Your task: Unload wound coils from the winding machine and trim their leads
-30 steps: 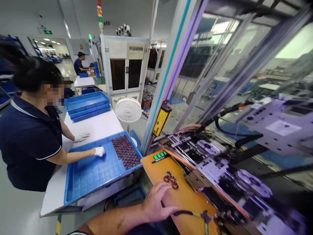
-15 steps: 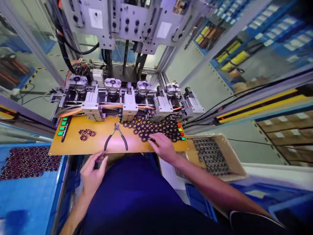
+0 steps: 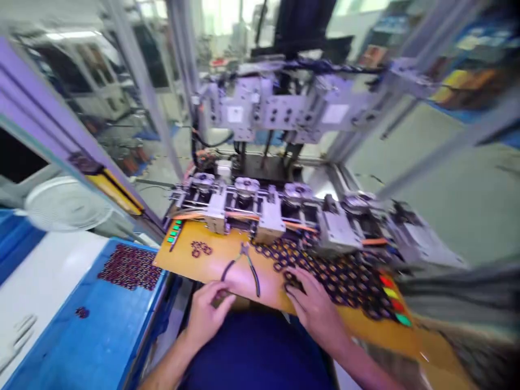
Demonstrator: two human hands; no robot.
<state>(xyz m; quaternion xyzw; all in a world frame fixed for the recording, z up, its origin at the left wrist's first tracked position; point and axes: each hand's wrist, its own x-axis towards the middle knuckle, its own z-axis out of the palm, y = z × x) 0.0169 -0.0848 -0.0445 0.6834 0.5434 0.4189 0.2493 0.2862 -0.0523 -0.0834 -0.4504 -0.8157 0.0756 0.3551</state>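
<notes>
My right hand reaches over the orange work plate, its thumb and fingers closing round a dark ring-shaped part at the near left edge of a spread of similar dark rings. At the plate's front edge is my left hand, fingers curled and thumb apart; I make out nothing held in it. Between the hands lie side cutters with dark handles spread, their jaws pointing away. Several reddish rings lie in a small group on the left of the plate.
Behind the plate stands a machine with a row of metal fixtures. Green buttons are at the left end, coloured ones at the right. Left is a blue surface with many reddish rings. Frame posts flank the machine.
The view has swung left and up, showing more of the blue surface. My right hand's fingers have come together on a dark ring. My left hand stays by the plate's front edge.
</notes>
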